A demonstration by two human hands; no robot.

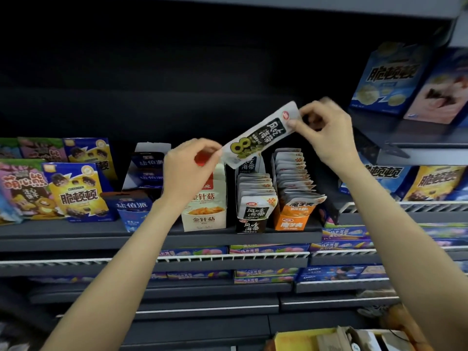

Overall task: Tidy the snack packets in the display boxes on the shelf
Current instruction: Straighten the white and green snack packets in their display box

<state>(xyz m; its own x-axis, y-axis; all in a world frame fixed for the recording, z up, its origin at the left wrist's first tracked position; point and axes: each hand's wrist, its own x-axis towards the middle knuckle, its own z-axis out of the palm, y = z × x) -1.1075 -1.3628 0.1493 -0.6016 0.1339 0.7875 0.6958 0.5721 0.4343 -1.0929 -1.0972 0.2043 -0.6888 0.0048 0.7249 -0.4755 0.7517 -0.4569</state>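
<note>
A long white and black kelp snack packet (260,134) hangs tilted in the air above the shelf. My left hand (188,171) pinches its lower left end and my right hand (326,130) pinches its upper right end. Directly below stands the black kelp display box (252,225), with a row of upright packets in it. To its right is the orange display box (292,220), full of leaning packets. To its left is the cream mushroom display box (205,219), partly hidden by my left hand.
Blue display boxes (134,206) stand left of the mushroom box, and yellow and blue biscuit boxes (78,193) fill the far left. More blue boxes (390,77) sit on the upper right shelf. Lower shelves hold flat candy and cookie packs (268,249). A yellow carton (301,340) lies bottom right.
</note>
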